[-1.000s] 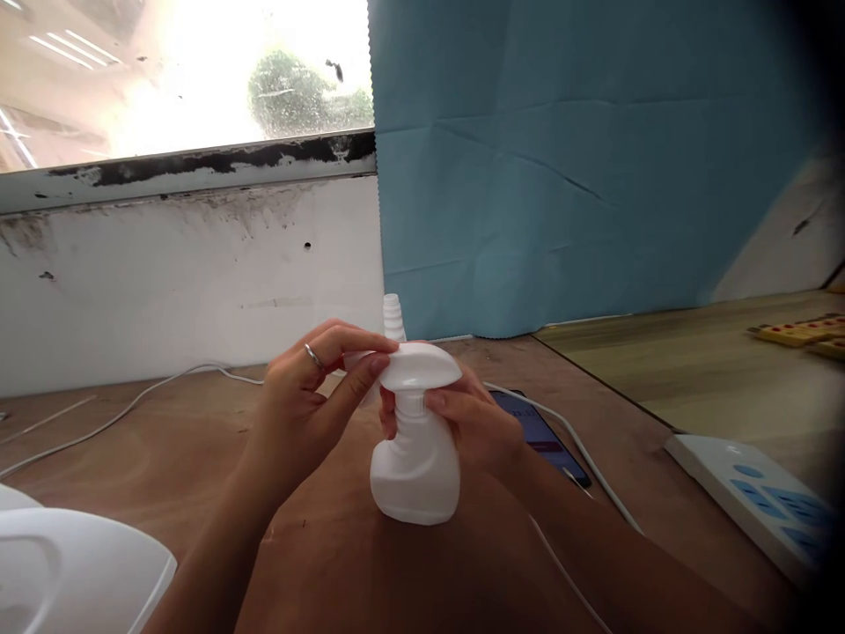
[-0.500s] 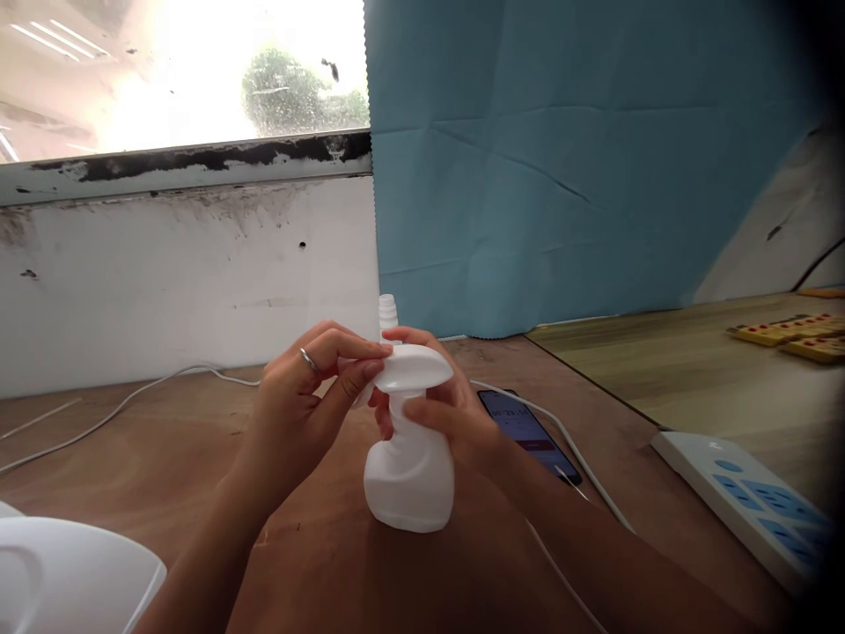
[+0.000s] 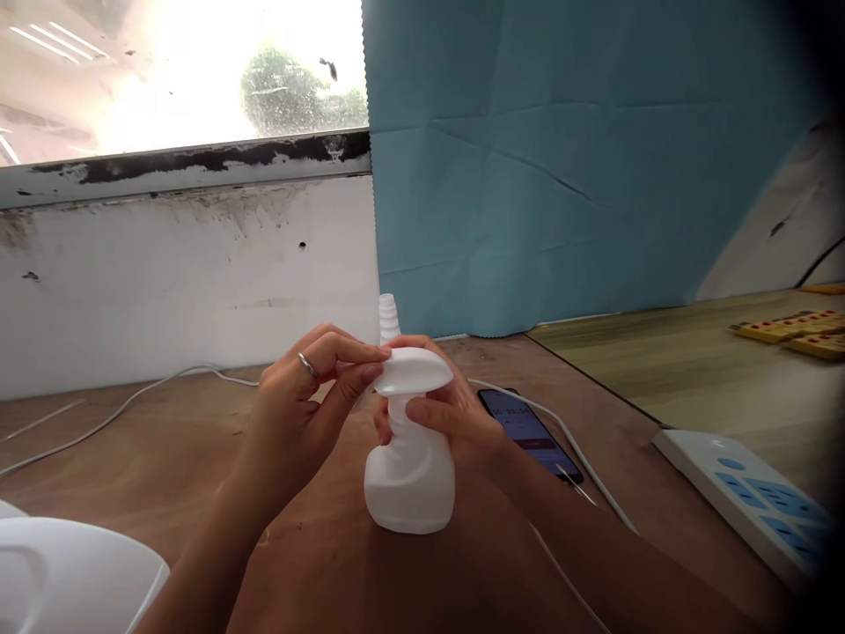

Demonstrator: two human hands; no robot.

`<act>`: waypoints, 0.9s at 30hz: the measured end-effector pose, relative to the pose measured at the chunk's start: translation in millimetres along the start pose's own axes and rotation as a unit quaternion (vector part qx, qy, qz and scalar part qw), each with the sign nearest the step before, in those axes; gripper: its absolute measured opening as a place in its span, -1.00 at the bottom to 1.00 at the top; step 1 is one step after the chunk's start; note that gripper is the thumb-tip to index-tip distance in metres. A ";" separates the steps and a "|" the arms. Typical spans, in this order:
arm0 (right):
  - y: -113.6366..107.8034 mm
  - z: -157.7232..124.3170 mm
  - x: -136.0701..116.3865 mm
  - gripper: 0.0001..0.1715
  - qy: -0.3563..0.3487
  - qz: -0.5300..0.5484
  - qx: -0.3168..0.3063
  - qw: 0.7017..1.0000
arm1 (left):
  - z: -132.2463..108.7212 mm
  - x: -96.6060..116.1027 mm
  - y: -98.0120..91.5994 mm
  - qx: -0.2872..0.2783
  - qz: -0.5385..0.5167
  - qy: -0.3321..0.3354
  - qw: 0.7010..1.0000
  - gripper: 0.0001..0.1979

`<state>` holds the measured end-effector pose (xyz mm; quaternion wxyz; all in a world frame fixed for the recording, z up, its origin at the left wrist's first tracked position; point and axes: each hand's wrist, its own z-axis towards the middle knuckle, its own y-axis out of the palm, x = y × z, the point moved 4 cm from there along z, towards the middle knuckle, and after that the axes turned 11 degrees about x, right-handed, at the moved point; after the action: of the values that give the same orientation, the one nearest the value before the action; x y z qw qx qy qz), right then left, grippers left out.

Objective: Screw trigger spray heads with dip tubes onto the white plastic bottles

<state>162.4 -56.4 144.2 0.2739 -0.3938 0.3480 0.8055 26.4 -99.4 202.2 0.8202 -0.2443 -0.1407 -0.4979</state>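
A white plastic spray bottle [image 3: 410, 493] stands upright on the brown table, its rounded head [image 3: 415, 370] on top. My right hand [image 3: 462, 414] is closed round the bottle's neck from the right, with the thumb across the near side. From the left, my left hand [image 3: 310, 387], with a ring on one finger, pinches the left end of the head between thumb and fingertips. Whatever lies under those fingertips is mostly hidden. Just behind the hands rises a white ribbed tip [image 3: 388, 317]; its lower part is hidden.
A phone [image 3: 528, 436] showing a timer lies right of the bottle, with a white cable [image 3: 568, 431] across it. At the right are a white power strip [image 3: 739, 493] and yellow pieces [image 3: 792, 330]. A white plastic part [image 3: 85, 572] lies front left. Blue cloth [image 3: 561, 176] hangs behind.
The right hand's fingers behind the head have shifted slightly lower, showing more of the ribbed tip. The bottle stays in place, and the left hand keeps nearly the same pinch.
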 end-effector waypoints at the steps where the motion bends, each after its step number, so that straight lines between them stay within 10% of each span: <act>1: -1.3 -0.4 0.8 -0.51 0.001 0.006 -0.002 1.000 | -0.2 -0.3 0.0 0.002 0.002 0.001 1.000 -0.91; 27: -2.7 3.4 -6.8 -0.86 0.077 -0.190 0.003 0.979 | -3.0 3.0 8.9 0.032 0.022 0.020 0.999 -0.82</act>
<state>166.5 -53.3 150.4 0.3954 -0.5129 0.2896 0.7048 35.7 -99.8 198.7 0.8411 -0.2108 -0.1343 -0.4797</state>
